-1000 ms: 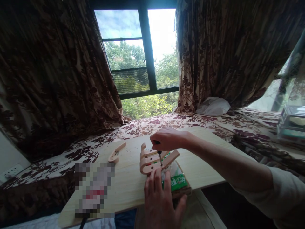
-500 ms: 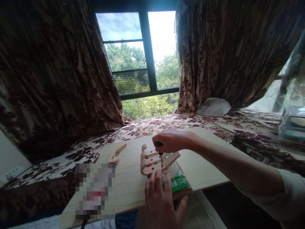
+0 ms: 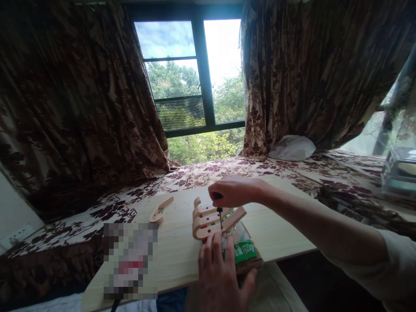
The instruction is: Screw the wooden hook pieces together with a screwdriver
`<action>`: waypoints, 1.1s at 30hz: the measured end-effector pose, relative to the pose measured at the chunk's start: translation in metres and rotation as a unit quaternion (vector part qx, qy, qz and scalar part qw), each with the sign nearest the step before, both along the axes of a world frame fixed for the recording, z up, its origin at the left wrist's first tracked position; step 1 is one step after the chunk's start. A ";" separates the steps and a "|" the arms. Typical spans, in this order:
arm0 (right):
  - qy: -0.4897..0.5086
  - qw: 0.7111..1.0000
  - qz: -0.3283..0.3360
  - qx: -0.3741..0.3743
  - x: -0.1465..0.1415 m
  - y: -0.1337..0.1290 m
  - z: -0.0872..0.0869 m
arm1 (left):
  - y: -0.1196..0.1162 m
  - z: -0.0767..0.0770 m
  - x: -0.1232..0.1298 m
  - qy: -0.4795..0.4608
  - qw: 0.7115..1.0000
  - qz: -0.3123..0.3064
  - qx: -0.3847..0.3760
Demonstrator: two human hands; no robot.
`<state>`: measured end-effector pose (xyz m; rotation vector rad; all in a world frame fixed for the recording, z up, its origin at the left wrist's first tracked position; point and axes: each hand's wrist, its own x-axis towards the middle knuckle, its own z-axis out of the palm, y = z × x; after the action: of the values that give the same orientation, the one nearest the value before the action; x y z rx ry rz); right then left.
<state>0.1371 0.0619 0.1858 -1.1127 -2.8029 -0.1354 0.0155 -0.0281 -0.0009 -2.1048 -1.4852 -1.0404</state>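
Three curved wooden hooks (image 3: 202, 234) appear to lie side by side on one green and white packet (image 3: 246, 252), near the front edge of the pale surface (image 3: 178, 251). One screwdriver (image 3: 221, 220) stands almost upright, its tip down at the hook nearest the body. Its dark handle is gripped in the closed right hand (image 3: 229, 191), which comes over from the right. The left hand (image 3: 221, 277) is open, palm down, its fingertips against that same hook and the packet, thumb out to the side.

To drive well here, the shaft should stay in line with the hole, with steady downward pressure through each turn so the tip does not slip. The packet looks soft and may give, so the left hand would do well to press the hook flat, fingertips clear of the tip.

Farther left lies one loose hook (image 3: 167, 203), apart from the group, with several tiny bits beside it, too small to count or identify. Nearer the front is one blurred object (image 3: 134, 255) with a dark cord. Beyond are one white bag (image 3: 292, 147), one clear box (image 3: 401, 173) and one large window (image 3: 202, 78) between patterned curtains.
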 end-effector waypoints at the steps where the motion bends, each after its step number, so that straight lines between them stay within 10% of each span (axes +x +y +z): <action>1: 0.007 1.000 0.012 0.000 0.000 0.001 -0.001 | 0.000 0.000 0.000 -0.001 1.000 0.000 -0.004; 33: 0.004 1.000 -0.025 0.013 -0.001 0.005 -0.001 | 0.001 -0.002 -0.001 0.003 1.000 0.002 0.012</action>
<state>0.1360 0.0673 0.1848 -1.1755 -2.7587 -0.1703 0.0149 -0.0267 -0.0033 -2.0844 -1.4666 -1.0459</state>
